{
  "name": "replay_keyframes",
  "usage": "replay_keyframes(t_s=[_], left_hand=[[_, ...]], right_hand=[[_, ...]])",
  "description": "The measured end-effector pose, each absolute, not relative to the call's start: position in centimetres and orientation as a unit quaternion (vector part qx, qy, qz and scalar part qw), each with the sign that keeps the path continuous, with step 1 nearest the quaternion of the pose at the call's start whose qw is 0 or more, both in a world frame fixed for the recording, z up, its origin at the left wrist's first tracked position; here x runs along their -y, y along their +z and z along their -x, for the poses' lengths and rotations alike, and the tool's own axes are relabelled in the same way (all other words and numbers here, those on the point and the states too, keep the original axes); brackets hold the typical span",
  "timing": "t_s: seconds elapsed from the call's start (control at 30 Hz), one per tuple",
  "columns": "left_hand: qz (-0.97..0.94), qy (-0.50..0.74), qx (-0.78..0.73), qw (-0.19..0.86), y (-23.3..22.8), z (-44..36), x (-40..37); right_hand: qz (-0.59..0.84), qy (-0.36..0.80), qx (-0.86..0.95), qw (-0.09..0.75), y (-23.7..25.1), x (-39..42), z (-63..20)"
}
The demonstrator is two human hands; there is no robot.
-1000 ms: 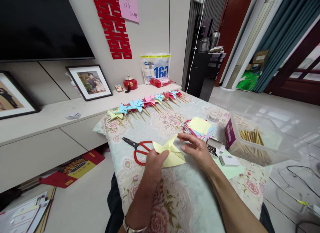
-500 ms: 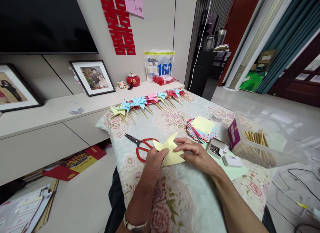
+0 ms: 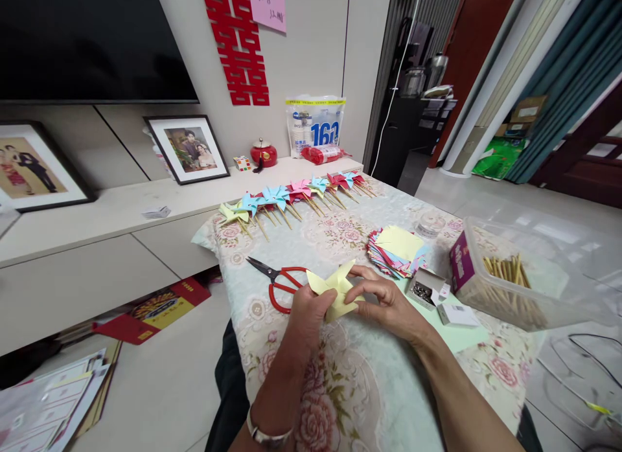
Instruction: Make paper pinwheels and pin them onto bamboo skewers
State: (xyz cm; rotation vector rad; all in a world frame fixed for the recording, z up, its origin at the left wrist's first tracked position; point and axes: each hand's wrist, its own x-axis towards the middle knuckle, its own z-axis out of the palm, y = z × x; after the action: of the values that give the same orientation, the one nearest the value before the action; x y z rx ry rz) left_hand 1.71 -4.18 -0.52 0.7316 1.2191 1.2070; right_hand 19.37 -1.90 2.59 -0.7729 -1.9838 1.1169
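A pale yellow paper pinwheel [image 3: 342, 278], partly folded, is held between my two hands over the flowered tablecloth. My left hand [image 3: 311, 313] pinches it near the centre, thumb on top. The fingers of my right hand [image 3: 381, 300] are closed on its right side, at a folded corner. Red-handled scissors [image 3: 278, 280] lie on the cloth just left of the paper, blades pointing away to the left. To the right sits a fanned stack of cut coloured paper squares [image 3: 399, 245], a yellow one on top. Beside it stands an open small box of metal pins [image 3: 424, 290].
Finished pinwheels on sticks [image 3: 275, 196] lie in a row along the table's far edge. A clear plastic bin [image 3: 479, 290] with wooden sticks stands at right, near a small white box [image 3: 457, 315] on green paper [image 3: 451, 339]. A clear round container [image 3: 431, 225] is behind.
The lower right corner of the yellow paper, flat before, is now bent up toward the centre by my right fingers. My left hand keeps its pinch. The view has shifted slightly.
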Motion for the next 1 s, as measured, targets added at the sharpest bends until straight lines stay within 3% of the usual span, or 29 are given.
replay_keyframes(t_s=[0.23, 0.67, 1.0], left_hand=[[-0.309, 0.523, -0.541, 0.582, -1.5, -1.5, 3.7], [-0.307, 0.536, -0.517, 0.593, -1.2, -1.7, 4.1], [-0.296, 0.541, -0.526, 0.586, -0.5, -1.6, 4.3]], right_hand=[[0.284, 0.427, 0.777, 0.365, 2.8, 2.0, -19.4], [0.277, 0.38, 0.833, 0.291, 2.0, 1.9, -19.1], [0.28, 0.435, 0.792, 0.323, 2.4, 1.7, -19.7]])
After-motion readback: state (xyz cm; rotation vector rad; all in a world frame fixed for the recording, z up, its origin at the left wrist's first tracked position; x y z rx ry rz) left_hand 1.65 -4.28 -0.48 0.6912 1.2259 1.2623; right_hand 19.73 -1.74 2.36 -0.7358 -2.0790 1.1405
